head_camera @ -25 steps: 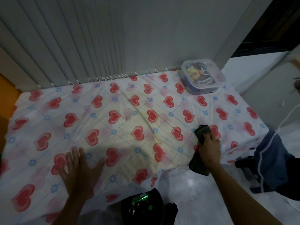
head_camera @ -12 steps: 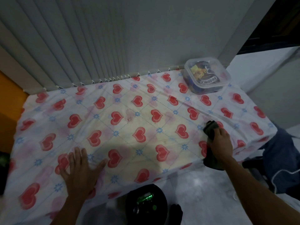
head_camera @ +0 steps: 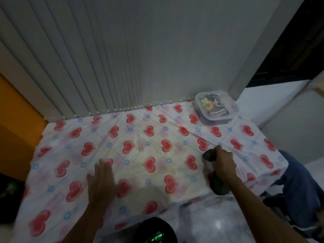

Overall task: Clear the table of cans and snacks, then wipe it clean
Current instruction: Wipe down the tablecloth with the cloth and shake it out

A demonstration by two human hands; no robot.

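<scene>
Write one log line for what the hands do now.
phase: wipe | left hand flat on heart-print tablecloth | right hand grips dark crumpled cloth

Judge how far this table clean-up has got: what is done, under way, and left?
Done: no cans show on the tablecloth; a green can lies in the black bin. Under way: the right hand grips a dark cloth on the tablecloth; the left hand presses flat. Left: the clear snack box sits at the far right corner, and wiping looks unfinished.
</scene>
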